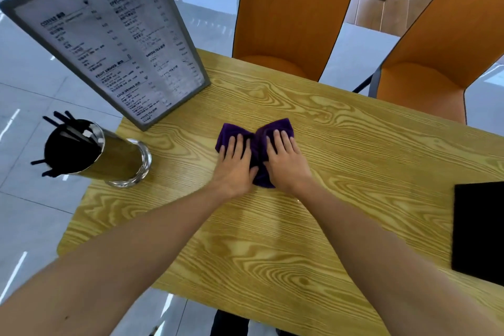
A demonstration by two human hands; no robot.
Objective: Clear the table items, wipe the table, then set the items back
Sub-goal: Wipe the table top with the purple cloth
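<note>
Under both hands' flat, spread fingers (278,136): purple cloth (256,144) on tabletop (327,199). Left hand (235,163), right hand (286,162) side by side. Menu (109,43), straw cup (90,153) left of fingers.

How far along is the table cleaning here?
Wiping is in hand: both hands, left and right, press flat on the purple cloth mid-table. The menu stand, straw holder and a black item stand at the table's edges; whether they were cleared or returned cannot be told.
</note>
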